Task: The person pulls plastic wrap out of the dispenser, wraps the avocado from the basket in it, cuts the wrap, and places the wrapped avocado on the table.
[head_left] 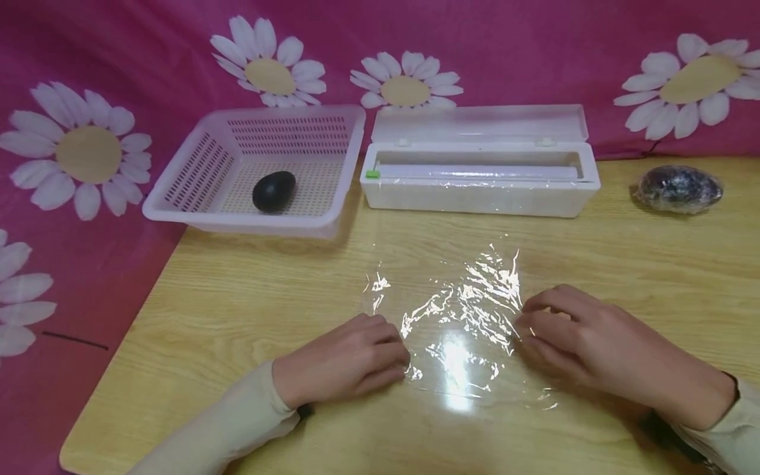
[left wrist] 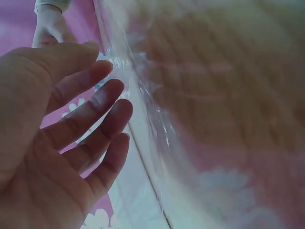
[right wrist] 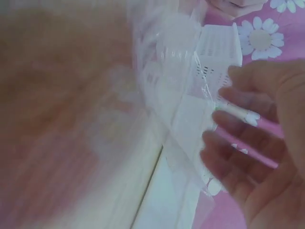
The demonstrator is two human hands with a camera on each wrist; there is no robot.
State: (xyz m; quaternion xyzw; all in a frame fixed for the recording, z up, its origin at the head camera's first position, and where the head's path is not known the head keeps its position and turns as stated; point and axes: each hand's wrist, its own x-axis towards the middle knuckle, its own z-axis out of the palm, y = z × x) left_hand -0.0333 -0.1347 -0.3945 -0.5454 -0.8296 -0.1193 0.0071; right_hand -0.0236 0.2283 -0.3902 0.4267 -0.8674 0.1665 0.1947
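A sheet of clear cling film (head_left: 457, 330) lies crinkled and shiny on the wooden table between the hands. At its left edge is my left hand (head_left: 356, 359); in the left wrist view its fingers (left wrist: 102, 98) are loosely bent and apart, with the film (left wrist: 152, 114) beside the fingertips. My right hand (head_left: 588, 340) is at the film's right edge. The right wrist view shows its fingers (right wrist: 243, 124) spread and slightly bent, the film (right wrist: 162, 57) close to their tips. Whether either hand touches the film is unclear.
Behind the film stands a white cling film dispenser box (head_left: 475, 198), lid up, with a roll (head_left: 475, 172) inside. A perforated basket (head_left: 273, 227) at back left holds a black egg-shaped object (head_left: 274, 192). A dark film-wrapped object (head_left: 679, 189) lies at the right.
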